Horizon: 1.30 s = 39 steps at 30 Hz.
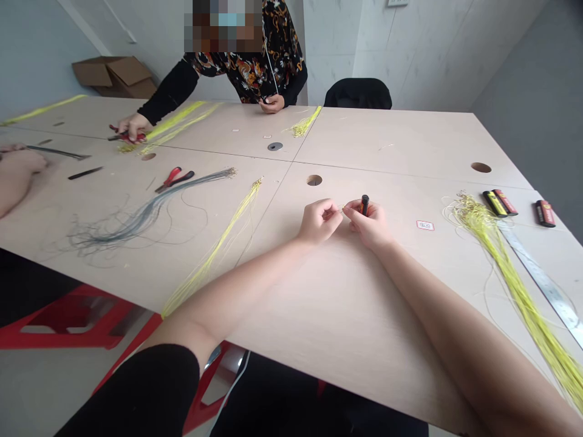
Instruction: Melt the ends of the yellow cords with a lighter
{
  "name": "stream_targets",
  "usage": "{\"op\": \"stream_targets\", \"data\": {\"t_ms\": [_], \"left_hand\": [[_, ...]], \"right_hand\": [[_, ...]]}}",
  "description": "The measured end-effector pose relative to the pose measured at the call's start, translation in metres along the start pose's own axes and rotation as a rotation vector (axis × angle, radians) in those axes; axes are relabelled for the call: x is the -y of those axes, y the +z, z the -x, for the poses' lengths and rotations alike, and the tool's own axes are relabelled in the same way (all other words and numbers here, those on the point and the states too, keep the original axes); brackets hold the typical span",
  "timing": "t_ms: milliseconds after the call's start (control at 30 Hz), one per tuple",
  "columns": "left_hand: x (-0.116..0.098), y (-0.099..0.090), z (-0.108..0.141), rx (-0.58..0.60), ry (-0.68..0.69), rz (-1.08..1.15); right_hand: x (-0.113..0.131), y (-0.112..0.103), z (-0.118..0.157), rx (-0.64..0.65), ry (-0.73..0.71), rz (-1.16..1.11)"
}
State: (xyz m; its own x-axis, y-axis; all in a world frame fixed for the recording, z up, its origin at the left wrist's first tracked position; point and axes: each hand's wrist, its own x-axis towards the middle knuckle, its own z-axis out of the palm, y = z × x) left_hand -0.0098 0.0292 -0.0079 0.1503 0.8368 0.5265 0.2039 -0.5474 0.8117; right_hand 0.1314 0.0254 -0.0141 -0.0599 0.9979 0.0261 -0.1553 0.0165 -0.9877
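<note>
Near the middle of the table, my left hand [320,220] is closed in a pinch, its fingertips almost meeting those of my right hand [368,223]. A tiny yellowish bit [342,209], too small to name, shows between the two sets of fingertips. My right hand is closed too, with a black and orange lighter [365,205] standing up out of its fingers. To the left of my left forearm lies a thin bundle of yellow threads [228,229]. A thicker bundle of yellow threads [505,261], curled at its far end, lies to the right of my right arm.
Lighters [500,203] and a steel ruler [542,267] lie at the right. Grey threads [150,209], red-handled pliers [173,179] and a dark slim tool [85,173] lie at the left. Across the table a co-worker's hand [133,128] holds red pliers; another person's arm [18,176] is at left.
</note>
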Motion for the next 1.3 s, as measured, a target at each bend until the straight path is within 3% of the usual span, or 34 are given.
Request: {"op": "stream_targets", "data": {"t_ms": [1300], "left_hand": [[0.0032,0.0009,0.0008,0.029,-0.022,-0.009]], "right_hand": [[-0.0023,0.0007,-0.0009,-0.007,-0.053,0.033]]}}
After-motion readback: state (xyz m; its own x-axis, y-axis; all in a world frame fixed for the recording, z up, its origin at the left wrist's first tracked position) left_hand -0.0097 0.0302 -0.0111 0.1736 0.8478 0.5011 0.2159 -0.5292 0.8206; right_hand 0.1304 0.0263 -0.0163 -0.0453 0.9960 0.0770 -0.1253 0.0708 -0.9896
